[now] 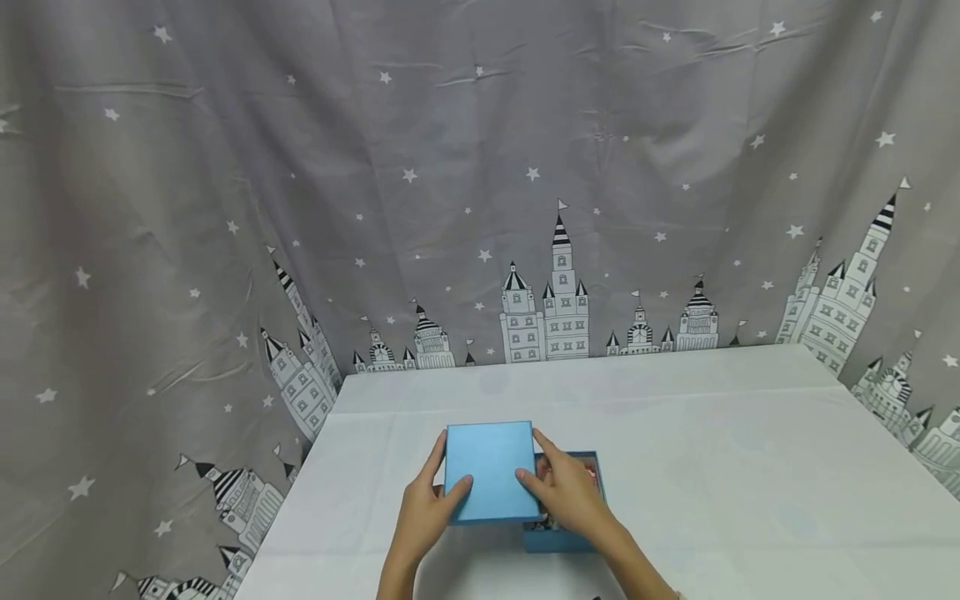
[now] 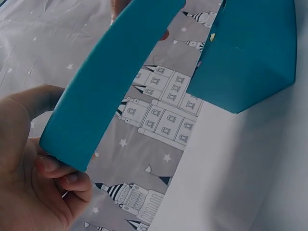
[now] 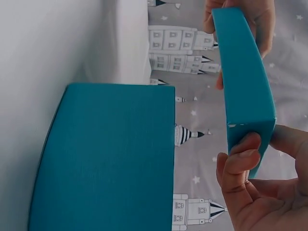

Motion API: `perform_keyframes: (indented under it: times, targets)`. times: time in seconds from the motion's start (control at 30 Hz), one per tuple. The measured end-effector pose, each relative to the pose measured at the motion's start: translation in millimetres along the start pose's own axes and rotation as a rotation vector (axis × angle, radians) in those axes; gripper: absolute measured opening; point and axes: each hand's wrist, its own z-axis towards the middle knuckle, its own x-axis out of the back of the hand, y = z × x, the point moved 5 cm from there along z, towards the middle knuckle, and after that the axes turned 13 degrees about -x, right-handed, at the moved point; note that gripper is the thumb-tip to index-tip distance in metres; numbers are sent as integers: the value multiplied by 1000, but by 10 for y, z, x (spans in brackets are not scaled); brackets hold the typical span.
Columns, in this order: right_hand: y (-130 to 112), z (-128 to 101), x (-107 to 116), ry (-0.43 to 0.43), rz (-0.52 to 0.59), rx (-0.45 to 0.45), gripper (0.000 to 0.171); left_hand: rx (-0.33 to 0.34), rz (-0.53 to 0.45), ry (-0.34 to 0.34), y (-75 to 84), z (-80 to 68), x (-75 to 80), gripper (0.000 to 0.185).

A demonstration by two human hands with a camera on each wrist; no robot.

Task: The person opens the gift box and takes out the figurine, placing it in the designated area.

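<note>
Blue card makes up the lid [image 1: 489,469], which both hands hold lifted above the white table [image 1: 720,467], near its front edge and left of the middle. The left hand [image 1: 426,510] grips the lid's left side, fingers curled under its rim and thumb on top; the right hand [image 1: 567,493] pinches the right side the same way. The open blue box [image 1: 564,540] stands on the table just below and right of the lid, partly hidden by the right hand. A grey curtain [image 1: 300,167] with stars and castles hangs behind.
</note>
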Motion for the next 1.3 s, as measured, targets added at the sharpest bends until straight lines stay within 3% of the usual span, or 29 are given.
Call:
perform_keyframes:
  times: [0.3, 0.53, 0.7, 0.83, 1.03, 1.3]
  targets:
    - [-52, 34, -82, -16, 35, -30, 67, 40, 19, 23, -69, -16, 102, 78]
    - [-154, 55, -199, -21, -12, 33, 62, -21, 83, 63, -35, -35, 172, 80]
    - [-204, 15, -404, -124, 31, 94, 52, -48, 64, 90, 32, -31, 177, 76]
    - [-248, -18, -501, -120, 91, 120, 45, -41, 82, 160, 86, -39, 243, 70]
    - [-310, -41, -499, -36, 46, 167, 34, -62, 23, 295, 99, -90, 329, 57]
    - [-354, -59, -526, 9, 68, 207, 34, -58, -166, 426, 76, -166, 429, 45]
